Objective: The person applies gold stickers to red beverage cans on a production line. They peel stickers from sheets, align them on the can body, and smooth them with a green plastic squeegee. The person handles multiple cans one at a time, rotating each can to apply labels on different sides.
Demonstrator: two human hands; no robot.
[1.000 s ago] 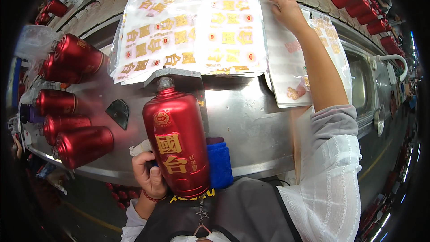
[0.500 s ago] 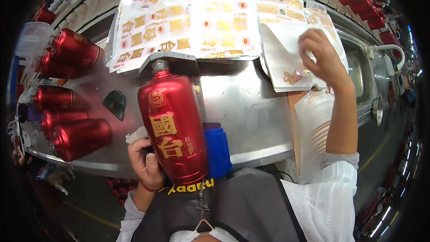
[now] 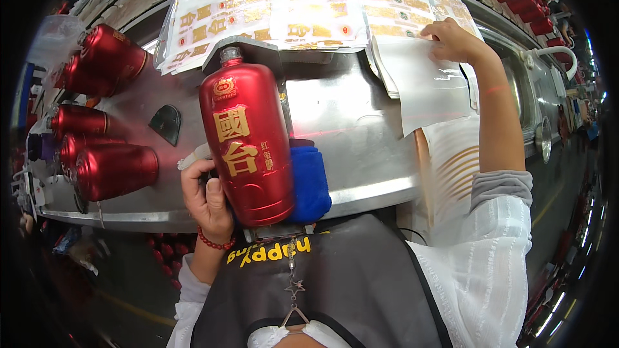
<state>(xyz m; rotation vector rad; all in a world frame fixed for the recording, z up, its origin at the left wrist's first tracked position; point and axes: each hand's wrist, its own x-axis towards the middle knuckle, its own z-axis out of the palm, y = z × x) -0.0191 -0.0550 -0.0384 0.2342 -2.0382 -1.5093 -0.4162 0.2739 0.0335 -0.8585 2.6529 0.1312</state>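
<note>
A red bottle (image 3: 248,148) with gold lettering leans back on a grey angled stand (image 3: 271,58), its neck pointing away from me. My left hand (image 3: 209,200) is beside the bottle's lower left side. Its fingers are curled, with a whitish piece (image 3: 195,154) by them; what they grip is partly hidden. At the right, my right hand (image 3: 454,42) is over a stack of gold-printed sticker sheets (image 3: 396,6). Bent fingers pinch at the fold of a translucent white sheet (image 3: 432,93), which hangs toward me over the stack's near edge.
Several red bottles (image 3: 119,171) lie at the left of the metal table (image 3: 351,148). A dark green flat piece (image 3: 166,124) is near them. A folded blue cloth (image 3: 309,183) is right of the bottle. More sticker sheets (image 3: 258,9) cover the back; a sink (image 3: 516,90) is at right.
My right hand has moved farther away and turned lower over the stack. The translucent sheet has flopped toward me. My left hand stays beside the bottle; the view has shifted slightly.
</note>
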